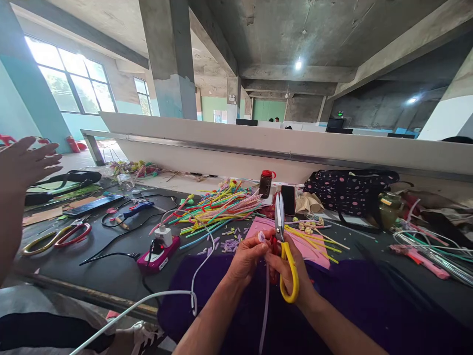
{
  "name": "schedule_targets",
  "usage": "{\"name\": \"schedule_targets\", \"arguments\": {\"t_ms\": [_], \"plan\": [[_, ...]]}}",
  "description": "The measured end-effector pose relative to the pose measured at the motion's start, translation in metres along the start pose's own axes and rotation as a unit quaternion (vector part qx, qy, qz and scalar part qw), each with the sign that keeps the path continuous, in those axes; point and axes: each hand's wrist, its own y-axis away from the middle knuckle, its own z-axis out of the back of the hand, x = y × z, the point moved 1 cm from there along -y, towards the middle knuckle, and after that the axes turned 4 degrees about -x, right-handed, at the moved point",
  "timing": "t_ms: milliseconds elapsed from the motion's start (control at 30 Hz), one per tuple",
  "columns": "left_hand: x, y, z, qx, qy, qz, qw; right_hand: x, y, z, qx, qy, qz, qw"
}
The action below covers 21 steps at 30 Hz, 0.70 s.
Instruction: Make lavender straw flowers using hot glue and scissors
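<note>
My left hand [247, 256] is closed, pinching a small pale purple piece [261, 236] between thumb and fingertips. Below it hangs a long thin pale purple pipe cleaner [265, 310], which seems joined to the piece; the fingers hide the join. Close beside it, my right hand [293, 268] grips scissors [280, 217] with a yellow and a red handle, blades pointing up. The right fingertips also touch the area near the purple piece. Under both hands lies dark purple cloth [218, 291], and just beyond is a pink sheet [264, 228] with yellow pipe cleaners [318, 241].
A heap of coloured pipe cleaners [221, 204], cut purple bits [229, 245], a bottle [265, 183], a phone [287, 199] and a dotted bag [347, 190] lie beyond. At left are a power strip [158, 254], other scissors [59, 239] and another person's hand [29, 160].
</note>
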Motion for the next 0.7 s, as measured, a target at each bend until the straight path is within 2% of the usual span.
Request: {"name": "schedule_targets", "arguments": {"t_ms": [133, 267, 433, 567, 700], "plan": [[-0.004, 0.000, 0.001, -0.031, -0.021, -0.011, 0.999, 0.001, -0.002, 0.003, 0.006, 0.015, -0.008, 1.000], [-0.011, -0.001, 0.007, -0.059, -0.029, -0.041, 0.997, 0.008, -0.005, 0.019, 0.007, 0.067, 0.000, 0.998], [-0.010, -0.001, 0.007, -0.015, -0.009, -0.025, 1.000, 0.016, -0.002, 0.048, 0.026, 0.185, 0.080, 0.979], [-0.009, 0.001, 0.002, 0.009, -0.011, -0.018, 1.000, 0.014, 0.003, 0.060, 0.034, 0.261, 0.075, 0.962], [-0.007, 0.001, 0.000, 0.007, -0.023, -0.008, 1.000, 0.011, 0.005, 0.059, 0.045, 0.324, 0.074, 0.942]]}}
